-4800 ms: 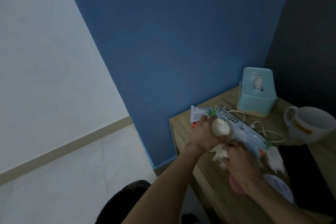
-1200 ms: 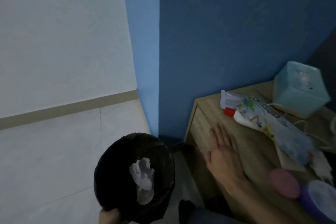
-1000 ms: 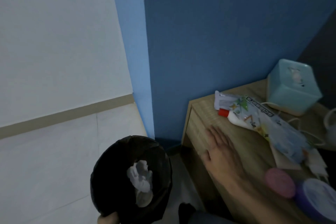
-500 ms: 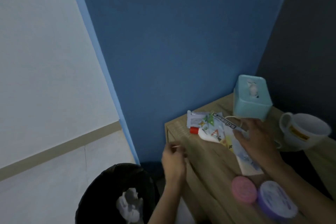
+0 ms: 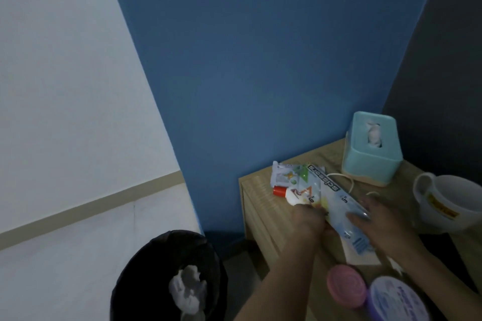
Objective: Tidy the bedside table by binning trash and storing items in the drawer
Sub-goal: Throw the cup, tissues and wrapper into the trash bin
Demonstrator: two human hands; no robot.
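Note:
A long blue scissors package [image 5: 336,198] lies across the wooden bedside table [image 5: 257,190]. My left hand [image 5: 309,219] pinches its near edge, next to a white tube with a red cap [image 5: 289,194]. My right hand [image 5: 378,219] lies flat on the package's right end, fingers straight. A small printed wrapper [image 5: 284,173] sits at the table's back left corner. On the floor to the left stands a black bin [image 5: 146,273] with crumpled white tissue [image 5: 186,288] inside.
A teal tissue box [image 5: 371,154] stands at the back against the blue wall. A white mug [image 5: 443,203] sits to the right, a white cable [image 5: 347,181] behind the package. A pink lid [image 5: 345,285] and a purple-lidded jar [image 5: 396,302] are near the front.
Both hands have closed in on the scissors package: the left came up from the table's edge to pinch it, and the right slid down along it. Earlier, tissue went into the bin.

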